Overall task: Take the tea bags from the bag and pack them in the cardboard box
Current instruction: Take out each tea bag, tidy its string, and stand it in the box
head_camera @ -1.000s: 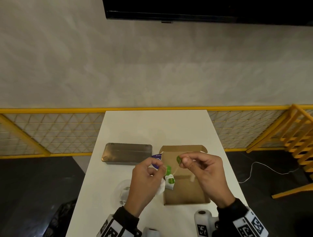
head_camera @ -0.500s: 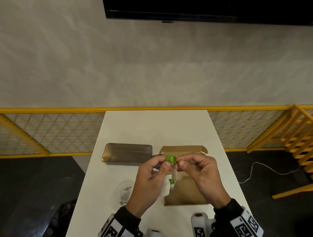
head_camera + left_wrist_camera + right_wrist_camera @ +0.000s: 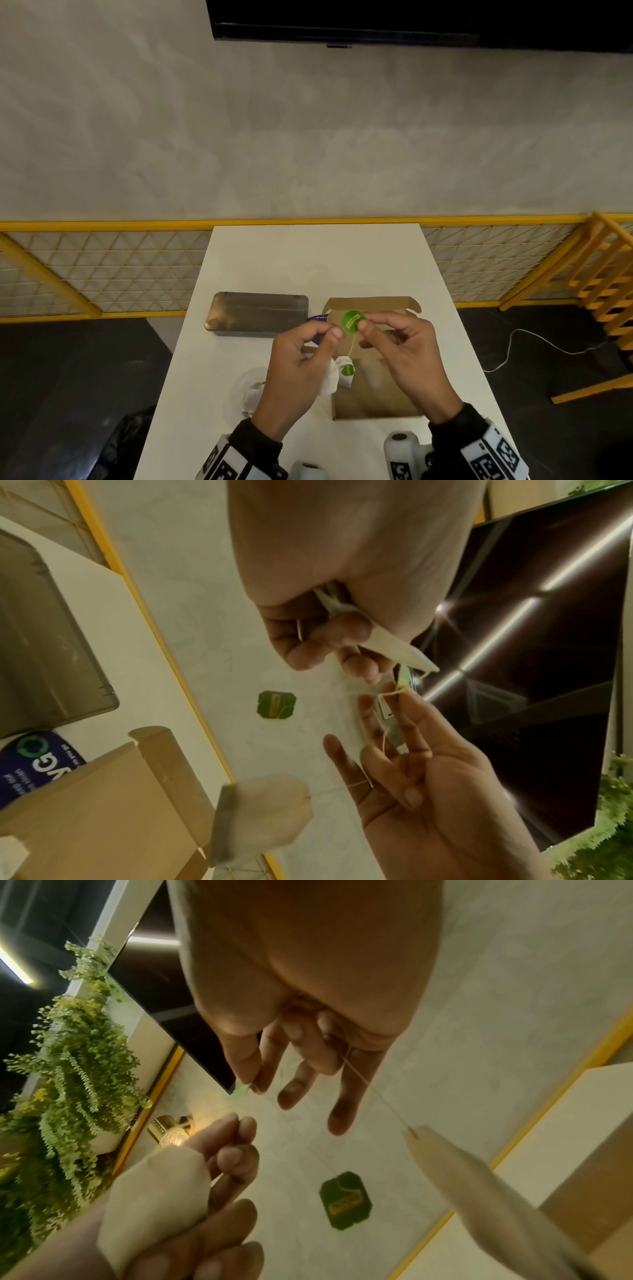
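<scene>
White table (image 3: 274, 260), one cardboard box (image 3: 373, 394), two tea bags (image 3: 337, 377)

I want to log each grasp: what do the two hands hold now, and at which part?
The right hand pinches a tea bag's green tag, its pouch hanging on the string. The left hand grips a white tea bag by its body.
</scene>
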Action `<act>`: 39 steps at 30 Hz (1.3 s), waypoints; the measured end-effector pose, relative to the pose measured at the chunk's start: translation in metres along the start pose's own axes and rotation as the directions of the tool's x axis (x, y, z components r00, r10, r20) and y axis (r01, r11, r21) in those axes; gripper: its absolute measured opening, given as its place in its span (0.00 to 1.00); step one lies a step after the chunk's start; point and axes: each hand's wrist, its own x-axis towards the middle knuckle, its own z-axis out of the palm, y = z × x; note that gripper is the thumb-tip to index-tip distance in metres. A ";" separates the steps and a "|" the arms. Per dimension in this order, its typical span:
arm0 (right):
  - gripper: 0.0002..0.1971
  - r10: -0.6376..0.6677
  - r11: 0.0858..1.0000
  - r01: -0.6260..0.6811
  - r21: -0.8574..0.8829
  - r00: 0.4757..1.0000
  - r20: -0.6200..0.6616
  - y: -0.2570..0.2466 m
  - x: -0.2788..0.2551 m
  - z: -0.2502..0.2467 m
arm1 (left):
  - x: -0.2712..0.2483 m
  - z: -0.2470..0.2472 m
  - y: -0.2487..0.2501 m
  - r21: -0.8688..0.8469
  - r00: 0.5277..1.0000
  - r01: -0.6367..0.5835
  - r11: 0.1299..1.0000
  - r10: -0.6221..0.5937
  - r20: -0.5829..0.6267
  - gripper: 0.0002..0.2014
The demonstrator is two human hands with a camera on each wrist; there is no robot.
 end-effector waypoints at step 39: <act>0.05 0.237 0.970 -0.242 0.012 0.936 -0.261 0.012 0.016 -0.030 | 0.012 -0.057 -0.002 -0.188 0.915 0.349 0.918 -0.291 0.279 0.15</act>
